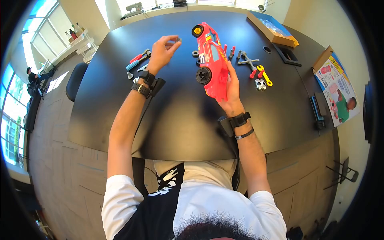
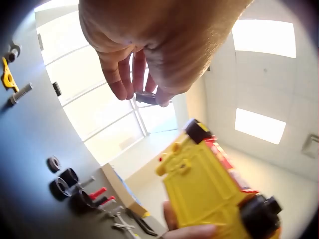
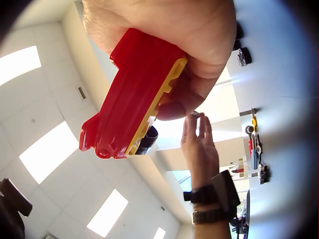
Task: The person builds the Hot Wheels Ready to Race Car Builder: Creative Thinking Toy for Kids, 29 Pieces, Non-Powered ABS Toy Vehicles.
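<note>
The right hand (image 1: 233,90) grips a red toy car (image 1: 214,60) by its body, above the table; its yellow underside (image 2: 199,186) faces the left wrist camera. Two black wheels show on the car's near side in the head view, one with a yellow centre (image 1: 197,31). To the left of the car, the raised left hand (image 1: 163,50) pinches a small dark piece (image 2: 146,97) between thumb and fingers, apart from the car. What that piece is, I cannot tell for certain. Part of the right hand's grip is hidden behind the car in the head view.
Toy tools (image 1: 138,60) lie on the table at the left. Right of the car are bolts, a grey cross wrench (image 1: 249,61), a yellow wrench (image 1: 265,76) and a silver block (image 1: 260,84). An open box (image 1: 272,34) and a black tray (image 1: 289,56) stand farther back.
</note>
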{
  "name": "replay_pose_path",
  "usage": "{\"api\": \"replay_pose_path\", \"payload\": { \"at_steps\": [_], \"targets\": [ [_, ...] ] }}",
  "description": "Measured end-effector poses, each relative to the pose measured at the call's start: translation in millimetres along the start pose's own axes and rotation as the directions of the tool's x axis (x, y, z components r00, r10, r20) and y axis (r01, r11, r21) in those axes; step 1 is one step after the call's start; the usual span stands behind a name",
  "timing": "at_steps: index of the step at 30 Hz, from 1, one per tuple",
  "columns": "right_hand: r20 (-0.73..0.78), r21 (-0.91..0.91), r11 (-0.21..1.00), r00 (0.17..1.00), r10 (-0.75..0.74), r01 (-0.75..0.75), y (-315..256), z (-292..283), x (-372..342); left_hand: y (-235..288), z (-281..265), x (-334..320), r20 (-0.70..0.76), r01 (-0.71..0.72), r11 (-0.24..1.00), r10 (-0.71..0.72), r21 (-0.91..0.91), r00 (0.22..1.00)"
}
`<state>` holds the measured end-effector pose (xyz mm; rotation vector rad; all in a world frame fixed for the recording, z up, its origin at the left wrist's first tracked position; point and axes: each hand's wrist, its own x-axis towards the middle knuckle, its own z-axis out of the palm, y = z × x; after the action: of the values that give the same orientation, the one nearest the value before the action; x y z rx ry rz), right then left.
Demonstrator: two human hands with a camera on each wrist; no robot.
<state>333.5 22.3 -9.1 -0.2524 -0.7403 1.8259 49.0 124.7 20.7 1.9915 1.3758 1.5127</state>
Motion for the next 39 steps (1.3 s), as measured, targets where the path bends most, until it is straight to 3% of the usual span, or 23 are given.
{"api": "replay_pose_path", "payload": {
  "at_steps": [2,4,7,10,17,22,31,35,39],
  "targets": [
    [0.015,0.002,1.000,1.000,0.009,-0.009,-0.4,1.6,-0.6,39.9,-8.7,-3.3,-0.023,0.003,0.998,-0.005,-0.058,1.000],
    [0.027,0.002,1.000,0.999,0.018,-0.018,-0.6,1.4,-1.7,68.7,-10.4,-8.2,-0.081,-0.071,0.978,0.056,-0.197,0.995],
    [0.065,-0.002,0.999,0.997,0.032,-0.032,0.7,0.4,-0.5,91.0,-4.3,-10.4,-0.110,-0.160,0.954,0.136,-0.253,0.985],
    [0.038,0.003,1.000,0.999,0.024,-0.024,3.1,3.6,-0.5,105.9,-0.9,-12.8,-0.112,-0.212,0.967,0.197,-0.140,0.974],
    [0.029,-0.018,0.999,0.999,0.033,-0.033,2.2,7.6,-2.1,108.5,5.5,-11.1,-0.123,-0.174,0.984,0.169,-0.030,0.978],
    [0.046,-0.008,1.000,0.999,0.017,-0.016,3.0,4.7,-1.4,108.3,8.8,-12.5,-0.158,-0.099,0.990,0.083,-0.097,0.984],
    [0.043,0.012,0.998,0.997,0.060,-0.061,3.7,6.9,-2.7,111.1,9.8,-13.1,-0.210,-0.136,0.986,0.113,-0.099,0.971],
    [0.048,0.002,0.999,0.998,0.047,-0.047,4.8,6.7,-2.1,111.4,8.3,-12.0,-0.195,-0.122,0.991,0.109,-0.055,0.975],
    [0.057,0.008,0.998,0.997,0.057,-0.057,4.7,7.7,-2.5,109.8,7.8,-13.6,-0.156,-0.059,0.987,0.035,-0.150,0.987]
  ]
}}
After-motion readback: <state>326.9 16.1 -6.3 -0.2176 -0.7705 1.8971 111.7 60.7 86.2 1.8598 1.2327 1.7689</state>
